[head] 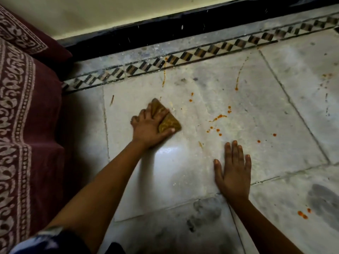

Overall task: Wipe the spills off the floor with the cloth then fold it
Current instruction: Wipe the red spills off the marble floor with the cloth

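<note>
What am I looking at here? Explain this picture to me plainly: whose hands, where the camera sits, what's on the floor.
There is no machine: one camera worn on a person's head looks down at their two bare hands. The left hand grips a brown cloth and presses it on the pale stone floor. The right hand lies flat on the floor, holding nothing. Orange spills dot the floor right of the cloth, not yet wiped. A maroon patterned fabric is on the left.

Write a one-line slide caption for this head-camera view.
Left hand presses a brown cloth on the marble floor; right hand rests flat near orange spills.
</note>
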The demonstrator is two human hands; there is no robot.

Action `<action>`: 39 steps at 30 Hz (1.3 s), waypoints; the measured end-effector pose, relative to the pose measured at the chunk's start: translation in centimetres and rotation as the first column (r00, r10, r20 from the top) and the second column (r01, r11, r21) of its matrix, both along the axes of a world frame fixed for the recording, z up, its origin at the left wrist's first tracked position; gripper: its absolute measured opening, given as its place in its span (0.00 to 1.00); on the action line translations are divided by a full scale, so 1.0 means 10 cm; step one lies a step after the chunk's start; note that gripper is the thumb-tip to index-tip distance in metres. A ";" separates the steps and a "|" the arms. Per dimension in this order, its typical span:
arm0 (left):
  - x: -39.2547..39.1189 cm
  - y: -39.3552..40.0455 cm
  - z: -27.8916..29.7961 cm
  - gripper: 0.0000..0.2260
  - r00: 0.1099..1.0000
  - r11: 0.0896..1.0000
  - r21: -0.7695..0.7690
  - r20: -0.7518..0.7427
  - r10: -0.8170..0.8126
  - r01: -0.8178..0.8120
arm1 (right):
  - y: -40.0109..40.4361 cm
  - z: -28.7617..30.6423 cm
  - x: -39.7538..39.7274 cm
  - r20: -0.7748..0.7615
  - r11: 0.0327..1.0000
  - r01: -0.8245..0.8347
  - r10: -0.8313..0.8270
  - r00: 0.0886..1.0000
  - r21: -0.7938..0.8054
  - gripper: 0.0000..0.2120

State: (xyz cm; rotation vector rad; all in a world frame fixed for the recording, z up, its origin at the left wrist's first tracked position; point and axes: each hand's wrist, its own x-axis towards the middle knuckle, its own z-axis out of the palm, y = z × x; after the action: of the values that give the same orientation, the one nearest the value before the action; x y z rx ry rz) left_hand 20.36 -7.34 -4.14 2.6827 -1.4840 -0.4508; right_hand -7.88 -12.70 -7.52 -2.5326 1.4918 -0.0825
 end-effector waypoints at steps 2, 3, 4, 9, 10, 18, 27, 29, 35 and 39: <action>-0.27 -0.10 -0.04 0.35 0.997 0.998 -0.022 0.045 -0.065 0.066 | -0.01 -0.01 0.00 0.004 1.000 0.007 -0.007 1.000 0.006 0.31; -0.42 -0.05 -0.07 0.34 0.990 0.991 -0.042 0.070 -0.123 0.127 | -0.01 0.00 0.00 0.007 1.000 0.010 -0.010 1.000 0.009 0.31; -0.53 0.06 -0.08 0.32 0.977 0.978 -0.068 0.088 -0.192 0.198 | 0.00 0.00 0.00 0.011 1.000 0.010 -0.010 1.000 0.008 0.31; -0.36 0.64 -0.12 0.29 0.948 0.945 -0.104 0.101 -0.301 0.311 | 0.00 0.02 0.01 0.049 1.000 0.018 -0.017 0.999 -0.008 0.31; -0.28 0.61 -0.09 0.30 0.972 0.969 -0.090 0.076 -0.223 0.229 | 0.00 0.01 0.01 0.054 1.000 0.022 -0.021 0.998 -0.012 0.31; -0.78 -0.33 -0.06 0.33 0.990 0.990 -0.047 0.062 -0.126 0.129 | -0.02 0.03 -0.01 0.141 1.000 0.027 -0.028 0.990 0.008 0.28; -0.43 0.30 -0.09 0.31 0.990 0.992 -0.044 0.080 -0.114 0.118 | -0.07 0.02 0.01 0.132 0.998 0.055 -0.053 0.990 -0.013 0.29; -0.20 0.12 -0.05 0.32 0.997 0.997 -0.037 0.039 0.066 -0.065 | -0.16 0.03 0.00 0.119 0.998 0.049 -0.044 0.992 -0.038 0.30; -0.19 -0.49 -0.06 0.29 0.996 0.992 -0.091 0.015 0.087 -0.085 | -0.52 0.02 0.17 0.126 0.997 0.053 -0.044 0.991 -0.063 0.31; -0.24 0.00 -0.08 0.28 0.985 0.976 -0.141 0.077 -0.157 0.166 | -0.56 -0.02 0.26 0.129 0.997 0.073 -0.068 0.989 -0.035 0.32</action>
State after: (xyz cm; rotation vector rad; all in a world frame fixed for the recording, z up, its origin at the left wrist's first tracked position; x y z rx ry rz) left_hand 17.96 -7.32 -4.96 2.4987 -1.6899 -0.2510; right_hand -5.24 -18.26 -7.68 -2.4526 1.5440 -0.2825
